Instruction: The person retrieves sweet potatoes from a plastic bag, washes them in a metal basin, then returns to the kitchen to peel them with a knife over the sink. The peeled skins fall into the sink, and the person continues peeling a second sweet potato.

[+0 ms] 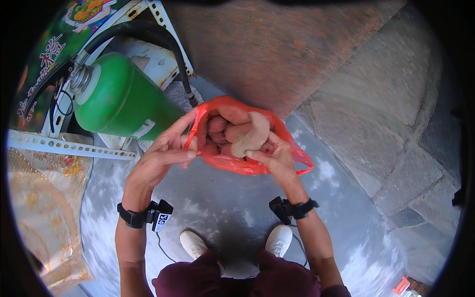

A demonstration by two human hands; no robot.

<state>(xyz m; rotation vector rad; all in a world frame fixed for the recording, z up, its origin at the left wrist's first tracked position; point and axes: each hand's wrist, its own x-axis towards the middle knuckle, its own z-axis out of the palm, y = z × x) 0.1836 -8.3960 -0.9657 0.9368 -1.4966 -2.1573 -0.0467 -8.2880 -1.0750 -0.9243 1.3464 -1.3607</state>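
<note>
A red plastic bag (237, 166) hangs with its mouth spread, well above the floor. Reddish sweet potatoes (218, 125) fill what shows of its inside. My left hand (172, 143) grips the left side of the bag's rim between thumb and fingers. Inside the mouth at the right, my right hand (276, 154) holds a curved, pale tan tuber (256, 133), thumb on its lower end and fingers behind. This tuber lies over the others and hides some of them. The right handle loop of the bag dangles loose beside my right wrist.
A green fire extinguisher (122, 98) with a black hose stands at the left, by a rusty white perforated metal frame (74, 143). A patterned tablecloth (48, 208) covers something at lower left. A reddish-brown board (259, 44) and stone slabs (378, 130) border the grey floor (207, 200).
</note>
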